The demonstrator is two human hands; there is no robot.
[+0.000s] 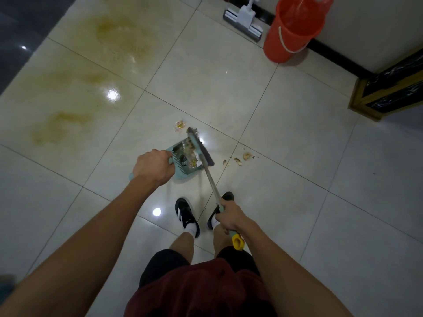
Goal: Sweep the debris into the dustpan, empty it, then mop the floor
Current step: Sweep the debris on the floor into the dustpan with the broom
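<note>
A teal dustpan point(180, 173) stands on the tiled floor in front of my feet, with scraps and wrappers inside it. My left hand point(153, 167) grips its handle. My right hand point(229, 217) grips the metal handle of a broom, whose dark-bristled head point(201, 146) lies across the pan's mouth. Loose crumbs point(242, 157) lie on the floor to the right of the pan. A small wrapper point(179, 125) lies just beyond the broom head.
Brownish-yellow stains point(119, 37) spread over the tiles at the upper left. A flat mop head point(243, 19) and an orange bucket point(290, 30) lined with a red bag stand by the far wall. A dark cabinet corner point(389, 92) juts in at the right.
</note>
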